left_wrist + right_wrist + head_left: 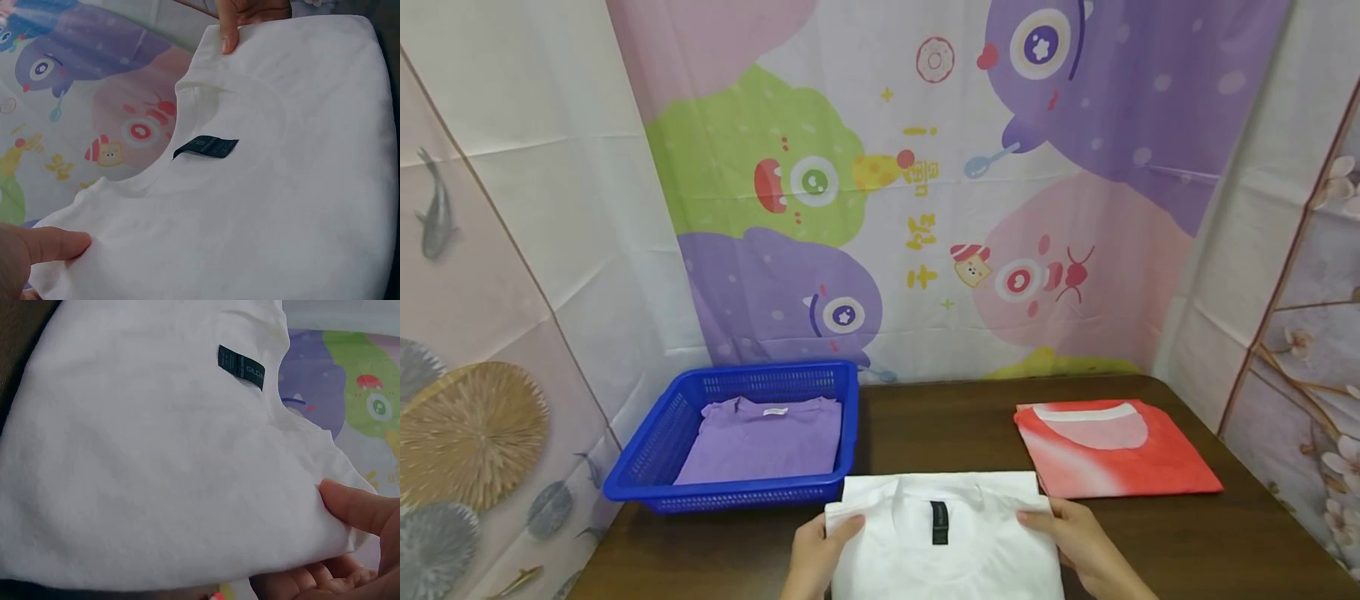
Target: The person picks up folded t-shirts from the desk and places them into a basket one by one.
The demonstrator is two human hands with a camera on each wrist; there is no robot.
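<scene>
A white T-shirt (pixel 992 546), folded, with a dark neck label (pixel 939 522), is at the front middle in the head view. My left hand (pixel 820 554) pinches its left shoulder, thumb on top and fingers beneath. On the opposite shoulder my right hand (pixel 1086 542) does the same. The left wrist view shows the left thumb (pixel 59 244) pressing the cloth beside the collar. In the right wrist view the right hand (pixel 356 537) grips the edge, its fingers curled under the fabric. The shirt's lower part runs out of the head view.
At the back left of the brown table (pixel 925 425) stands a blue plastic basket (pixel 737 493), holding a folded purple T-shirt (pixel 767 442). A folded red and white T-shirt (pixel 1120 454) lies at the right. A printed curtain (pixel 925 333) hangs behind the table.
</scene>
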